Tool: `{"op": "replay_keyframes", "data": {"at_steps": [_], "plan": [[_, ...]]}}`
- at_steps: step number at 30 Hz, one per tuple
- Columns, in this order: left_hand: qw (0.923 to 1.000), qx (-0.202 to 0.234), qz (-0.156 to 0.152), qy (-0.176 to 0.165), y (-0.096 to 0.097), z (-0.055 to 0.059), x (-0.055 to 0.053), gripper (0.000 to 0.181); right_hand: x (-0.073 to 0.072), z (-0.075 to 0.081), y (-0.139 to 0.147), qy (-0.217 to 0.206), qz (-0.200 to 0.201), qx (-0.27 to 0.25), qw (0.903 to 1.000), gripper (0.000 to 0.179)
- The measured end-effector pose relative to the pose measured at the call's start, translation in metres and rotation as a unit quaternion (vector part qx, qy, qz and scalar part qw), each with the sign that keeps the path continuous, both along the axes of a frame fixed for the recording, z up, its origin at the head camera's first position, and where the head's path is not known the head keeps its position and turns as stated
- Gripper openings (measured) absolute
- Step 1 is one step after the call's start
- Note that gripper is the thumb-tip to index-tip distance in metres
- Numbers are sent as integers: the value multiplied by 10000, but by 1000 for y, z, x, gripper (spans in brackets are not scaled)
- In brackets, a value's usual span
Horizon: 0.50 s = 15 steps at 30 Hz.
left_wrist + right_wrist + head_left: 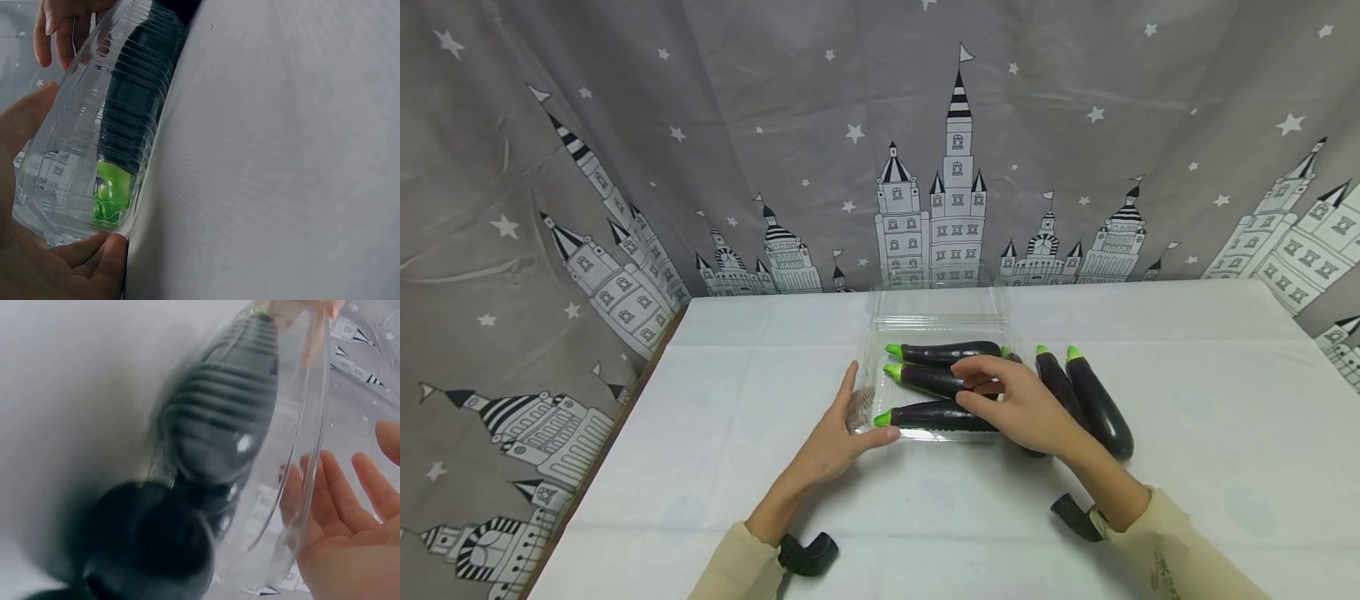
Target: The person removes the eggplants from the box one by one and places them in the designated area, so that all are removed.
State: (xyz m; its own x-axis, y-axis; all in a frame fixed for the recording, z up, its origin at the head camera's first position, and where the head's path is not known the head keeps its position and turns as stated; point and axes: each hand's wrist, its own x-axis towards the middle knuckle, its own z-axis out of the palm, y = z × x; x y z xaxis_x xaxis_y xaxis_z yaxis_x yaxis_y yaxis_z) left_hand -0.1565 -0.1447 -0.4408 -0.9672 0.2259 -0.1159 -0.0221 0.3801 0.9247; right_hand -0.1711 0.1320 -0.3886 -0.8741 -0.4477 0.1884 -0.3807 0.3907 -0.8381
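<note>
A clear plastic clamshell container (pixel 867 354) lies with its lid raised at the back. Inside, three dark eggplants lie crosswise, green stem ends left: a rear eggplant (pixel 943 353), a middle one (pixel 928 380) and a front one (pixel 936 416). My left hand (pixel 831 442) holds the container's front-left corner, thumb along the front rim and fingers at the left side. Over the right part of the eggplants hovers my right hand (pixel 1018 404), its fingers loosely bent and spread, nothing between them. In the right wrist view, those fingers (pixel 337 494) show beside the clear wall.
Two more eggplants (pixel 1099 404) lie slanted right of the container. Another eggplant (pixel 1036 453) is mostly hidden under my right hand. A white cloth (pixel 1225 417) covers the table, and a grey castle-print curtain (pixel 1052 100) hangs behind and to the left.
</note>
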Motion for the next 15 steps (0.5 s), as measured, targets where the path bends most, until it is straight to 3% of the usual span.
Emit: {"op": "replay_keyframes", "data": {"at_steps": [15], "plan": [[10000,39,-15,-28,1,1,1,116,-9,-10,-18,-48,111,463,9989,37]]}}
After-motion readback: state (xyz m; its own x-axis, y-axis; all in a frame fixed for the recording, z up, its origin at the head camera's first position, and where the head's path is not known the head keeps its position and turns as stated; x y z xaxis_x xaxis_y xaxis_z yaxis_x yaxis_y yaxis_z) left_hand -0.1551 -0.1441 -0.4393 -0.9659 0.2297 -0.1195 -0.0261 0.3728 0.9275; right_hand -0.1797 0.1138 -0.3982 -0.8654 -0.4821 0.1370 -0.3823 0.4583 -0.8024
